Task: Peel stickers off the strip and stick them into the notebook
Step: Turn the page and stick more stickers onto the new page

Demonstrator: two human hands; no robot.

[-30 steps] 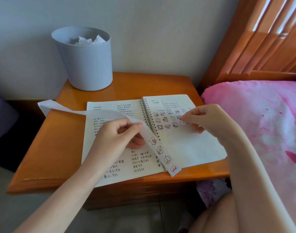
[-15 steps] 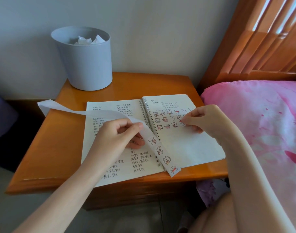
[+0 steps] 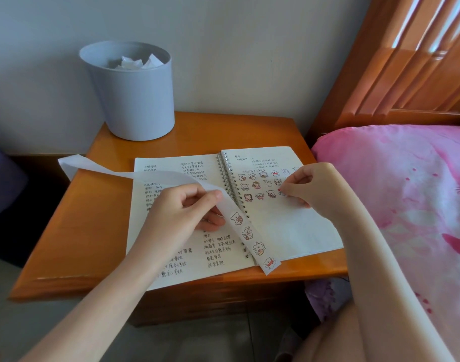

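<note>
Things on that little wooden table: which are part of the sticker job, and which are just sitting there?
Part of the job: sticker strip in the left hand; notebook; right hand pressing a sticker onto the page.

Just there: grey bin, pink bedding, headboard.

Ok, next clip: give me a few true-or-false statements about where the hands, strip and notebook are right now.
1. The left hand holds the sticker strip above the open notebook. True.
2. The right hand rests on the pink bedding. False: its fingertips press on the notebook's right page, at the end of the third sticker row.
3. No stickers remain on the strip. False: four still show on its lower end.
4. The grey bin stands at the back of the wooden nightstand, with crumpled paper inside. True.
5. The notebook is closed. False: it lies open, handwriting on the left page.
</note>
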